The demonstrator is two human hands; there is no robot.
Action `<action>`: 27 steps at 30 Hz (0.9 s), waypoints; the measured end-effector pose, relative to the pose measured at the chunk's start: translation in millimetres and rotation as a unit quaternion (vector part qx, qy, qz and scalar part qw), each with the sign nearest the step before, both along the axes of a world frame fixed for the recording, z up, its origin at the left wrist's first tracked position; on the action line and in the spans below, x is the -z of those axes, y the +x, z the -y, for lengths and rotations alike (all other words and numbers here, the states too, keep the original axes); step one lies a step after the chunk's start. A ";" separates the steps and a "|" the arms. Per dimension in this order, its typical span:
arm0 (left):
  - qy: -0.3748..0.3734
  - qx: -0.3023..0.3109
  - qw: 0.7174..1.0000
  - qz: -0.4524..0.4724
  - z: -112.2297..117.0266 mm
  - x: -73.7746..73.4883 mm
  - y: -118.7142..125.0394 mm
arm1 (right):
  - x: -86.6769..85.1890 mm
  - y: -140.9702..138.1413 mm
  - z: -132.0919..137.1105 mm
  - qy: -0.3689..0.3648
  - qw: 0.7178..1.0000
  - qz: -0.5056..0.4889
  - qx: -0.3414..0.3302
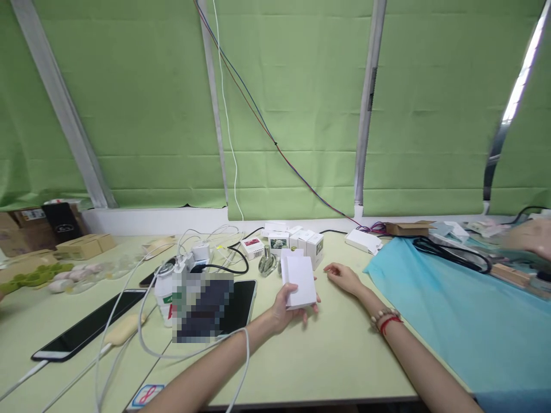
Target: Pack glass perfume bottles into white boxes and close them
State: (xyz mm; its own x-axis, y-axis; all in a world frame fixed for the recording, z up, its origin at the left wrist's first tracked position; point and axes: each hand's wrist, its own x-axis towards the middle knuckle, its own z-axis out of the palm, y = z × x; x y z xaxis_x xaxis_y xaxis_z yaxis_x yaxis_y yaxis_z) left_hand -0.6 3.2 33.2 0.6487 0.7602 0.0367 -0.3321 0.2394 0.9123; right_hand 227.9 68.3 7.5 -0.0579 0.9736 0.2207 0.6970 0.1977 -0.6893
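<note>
White box [300, 281] in the left hand [284, 310] — not yet set down.
Left fingers grip it over the middle of the tabletop [344, 358], between the front edge and small cartons [314, 246] standing near the back edge; the right hand [344, 278], relaxed and apparently grasping nothing, is near the blue cloth [451, 321] — handling looks under way, though whether the box is opened I cannot tell.

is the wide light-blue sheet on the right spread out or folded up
Spread out: the wide light-blue sheet lies broad and mostly flat over the right side of the pale yellow-green table.
</note>
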 end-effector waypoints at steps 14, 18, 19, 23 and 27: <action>0.026 -0.065 0.992 -0.104 6.5 3.0 -2.3 | 12.6 3.7 -14.6 0.017 0.999 -0.047 0.001; 0.040 -0.081 0.983 -0.157 8.3 0.7 -2.1 | 13.7 4.0 -19.5 0.018 0.996 -0.087 0.018; 0.045 -0.087 0.981 -0.166 9.0 -0.7 -1.7 | 13.3 3.9 -19.9 0.018 0.995 -0.096 0.022; 0.049 -0.096 0.981 -0.163 11.3 -5.5 0.4 | 9.9 2.3 -18.1 0.012 0.991 -0.125 0.037; 0.038 -0.107 0.980 -0.163 12.2 -6.3 1.2 | 5.3 0.0 -14.5 -0.011 0.992 -0.118 0.046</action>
